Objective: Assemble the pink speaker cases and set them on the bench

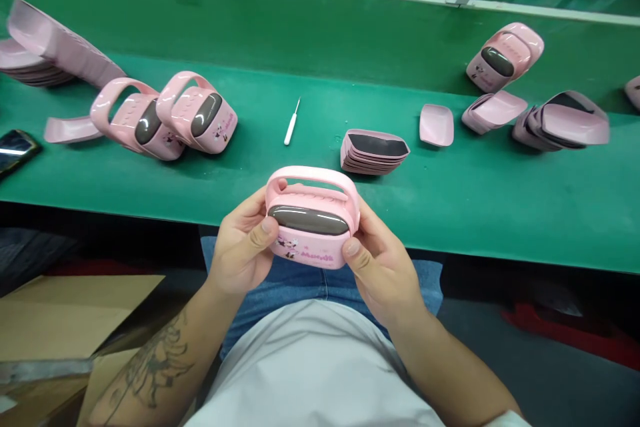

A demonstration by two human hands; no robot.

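Between my two hands is a pink plastic case (pixel 307 248) with an arched handle, a dark glossy window and a printed cartoon figure with lettering on its front. My left hand (pixel 246 240) grips its left end, thumb on the front face. My right hand (pixel 383 260) grips the right end in the same way, its fingers mostly hidden behind the case. The case is held over my lap at the table's front edge. Beyond it on the table lie a white-handled pointed tool (pixel 291 125) and a stack of pink trays with a dark inner surface (pixel 375 153).
Two similar pink cases (pixel 213 121) stand at the left, near stacked pink shells (pixel 70 43) and a phone (pixel 17 150). On the right are another pink case (pixel 505 57), a single pink piece (pixel 437 125) and more stacked pieces (pixel 563 123). A cardboard box (pixel 75 313) sits lower left.
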